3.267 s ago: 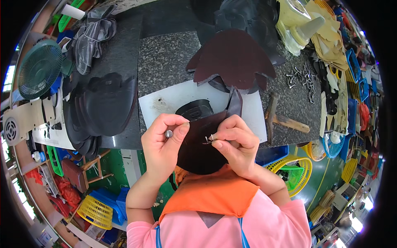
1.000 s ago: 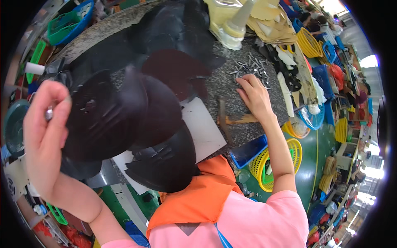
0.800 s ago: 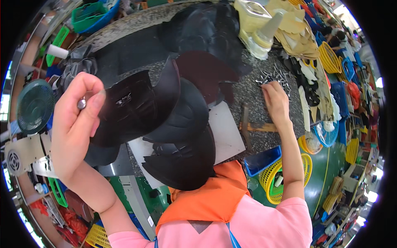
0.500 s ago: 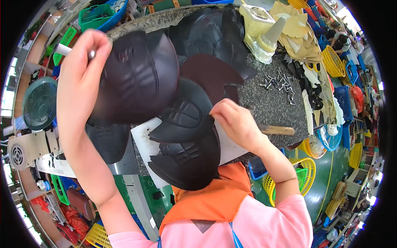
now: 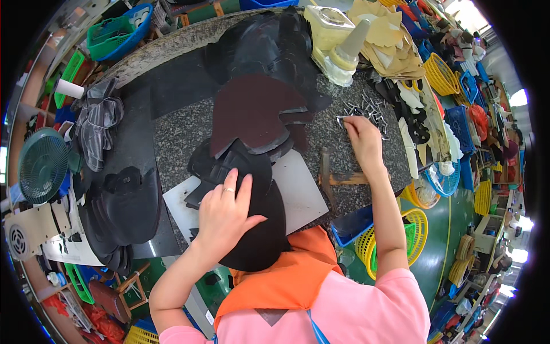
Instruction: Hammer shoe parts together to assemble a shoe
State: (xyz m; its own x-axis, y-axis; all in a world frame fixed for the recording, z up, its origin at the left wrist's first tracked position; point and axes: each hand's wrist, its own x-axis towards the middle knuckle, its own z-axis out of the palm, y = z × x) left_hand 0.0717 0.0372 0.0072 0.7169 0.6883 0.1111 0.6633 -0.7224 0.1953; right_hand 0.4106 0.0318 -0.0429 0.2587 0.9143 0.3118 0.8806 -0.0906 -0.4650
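Note:
My left hand rests with fingers spread on black moulded pieces, which overlap on a white board in front of me. A dark brown piece with a notched edge lies just beyond them, overlapping their far end. My right hand is at the near side of a scatter of small silver metal bits. Its thumb and forefinger pinch one such bit, whose exact kind is too small to tell. A hammer with a wooden handle lies below that hand, not touched.
Stacked black moulded pieces lie at the left; a tied dark bundle is behind them. More black pieces cover the far side, beside a white cone-topped container. Tan sheets and yellow-handled scissors are far right.
My left hand has come down from the upper left, where a dark moulded piece was raised, onto the black pieces. My right hand has left a black piece's edge for the metal bits.

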